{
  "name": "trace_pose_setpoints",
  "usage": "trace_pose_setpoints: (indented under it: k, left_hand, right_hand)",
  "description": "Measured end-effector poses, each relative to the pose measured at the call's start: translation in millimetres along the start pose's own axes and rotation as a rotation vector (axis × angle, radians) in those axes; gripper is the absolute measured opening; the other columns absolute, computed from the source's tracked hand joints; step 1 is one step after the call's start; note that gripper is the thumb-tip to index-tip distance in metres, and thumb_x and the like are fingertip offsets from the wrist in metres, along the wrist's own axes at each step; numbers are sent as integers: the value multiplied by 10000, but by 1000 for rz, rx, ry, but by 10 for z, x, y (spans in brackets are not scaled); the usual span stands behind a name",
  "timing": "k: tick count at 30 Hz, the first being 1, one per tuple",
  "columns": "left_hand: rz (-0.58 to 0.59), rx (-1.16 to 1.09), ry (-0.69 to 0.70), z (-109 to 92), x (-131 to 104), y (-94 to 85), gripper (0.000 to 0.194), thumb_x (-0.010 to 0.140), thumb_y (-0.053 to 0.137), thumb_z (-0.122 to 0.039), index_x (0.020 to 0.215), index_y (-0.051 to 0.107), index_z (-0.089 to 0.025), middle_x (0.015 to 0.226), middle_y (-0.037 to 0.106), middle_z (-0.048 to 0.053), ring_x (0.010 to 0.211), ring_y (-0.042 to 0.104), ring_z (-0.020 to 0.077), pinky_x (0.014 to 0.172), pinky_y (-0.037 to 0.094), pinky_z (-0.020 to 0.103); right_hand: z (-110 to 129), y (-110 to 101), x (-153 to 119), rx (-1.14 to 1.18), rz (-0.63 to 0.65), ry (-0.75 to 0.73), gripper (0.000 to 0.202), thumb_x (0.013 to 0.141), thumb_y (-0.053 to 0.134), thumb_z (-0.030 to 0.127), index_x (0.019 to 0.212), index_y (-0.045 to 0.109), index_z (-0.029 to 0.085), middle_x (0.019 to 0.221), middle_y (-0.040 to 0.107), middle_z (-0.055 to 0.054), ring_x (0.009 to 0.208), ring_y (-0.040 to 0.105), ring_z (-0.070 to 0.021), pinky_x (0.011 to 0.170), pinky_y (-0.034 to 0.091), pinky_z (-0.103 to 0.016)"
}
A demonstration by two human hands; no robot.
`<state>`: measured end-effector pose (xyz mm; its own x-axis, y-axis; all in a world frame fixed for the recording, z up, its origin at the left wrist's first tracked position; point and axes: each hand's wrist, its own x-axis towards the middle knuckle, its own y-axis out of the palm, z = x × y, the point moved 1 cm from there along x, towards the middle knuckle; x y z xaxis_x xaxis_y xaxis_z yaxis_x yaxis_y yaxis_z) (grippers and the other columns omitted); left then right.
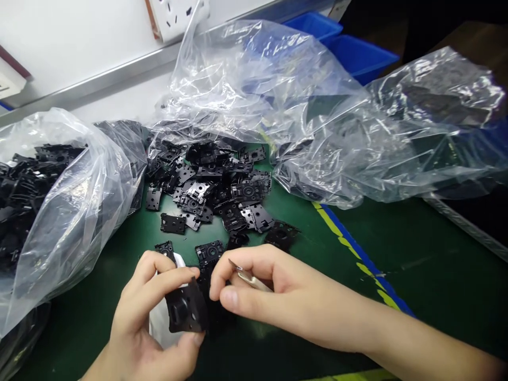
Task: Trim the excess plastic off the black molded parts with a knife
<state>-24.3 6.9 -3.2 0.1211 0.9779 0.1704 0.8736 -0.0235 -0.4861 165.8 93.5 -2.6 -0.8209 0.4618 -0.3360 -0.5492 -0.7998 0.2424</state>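
Observation:
A black plastic part is pinched by its edges between the thumb and fingers of my left hand, at the lower left of the head view. Something white shows behind that part, inside the same hand. Just to the right, my right hand is closed around a slim metal tool, its pointed tip directed up and left. The two hands are close together but apart. Beyond them, a loose pile of black plastic parts lies on the green table surface.
A clear plastic bag of black parts stands at the left. Crumpled clear plastic spreads behind the pile and to the right. Blue bins sit at the back. Blue and yellow tape crosses the table. A socket panel is on the wall.

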Motion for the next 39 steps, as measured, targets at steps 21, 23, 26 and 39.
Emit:
trace_pose_setpoints:
  k: [21,23,26,39]
  left_hand:
    - [15,-271,-3,41,-23,10,446,730,769,-204,1139,599,-259,962,641,25,947,600,191,771,482,247]
    - [-4,-293,-6,35,-36,19,428,718,784,-233,1113,623,-263,904,647,20,902,612,189,721,482,239]
    - [2,-341,-37,29,-38,27,401,694,801,-281,1066,649,-278,812,642,4,826,620,180,671,476,230]
    - [-40,-244,22,50,-53,-78,363,771,728,-407,1087,622,-266,858,655,33,771,625,192,668,499,280]
  right_hand:
    - [-299,154,167,704,241,59,418,650,869,343,681,494,160,470,394,131,353,255,4,321,189,-126]
    - [-327,165,170,703,250,40,421,646,870,361,668,503,156,464,392,128,345,268,3,316,196,-122]
    - [-364,165,174,697,228,11,436,647,863,415,656,516,150,463,404,117,335,309,-1,310,220,-120]
    - [-195,95,98,303,169,-92,357,789,733,456,772,615,119,534,407,73,460,289,-45,426,184,-200]
